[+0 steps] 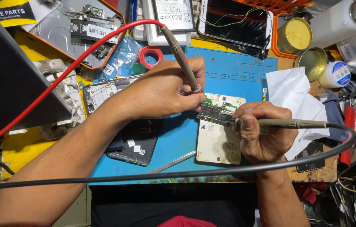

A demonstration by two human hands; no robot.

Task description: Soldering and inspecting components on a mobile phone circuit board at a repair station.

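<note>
Cluttered with parts, tins and tissue, the bench carries a blue work mat (228,67). Near the mat's middle lies an opened phone (218,134) with its circuit board (215,111) exposed. Left hand (161,90) pinches the red-leaded probe (182,56) onto the board's upper edge; right hand (264,134) clamps the black-leaded probe (283,123) against the board's right side.

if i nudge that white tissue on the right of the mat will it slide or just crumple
The white tissue looks crumpled and thin, so it would probably fold rather than slide as one piece. It seems very light and may drift. One corner lies under the right hand, which could pin it.
</note>
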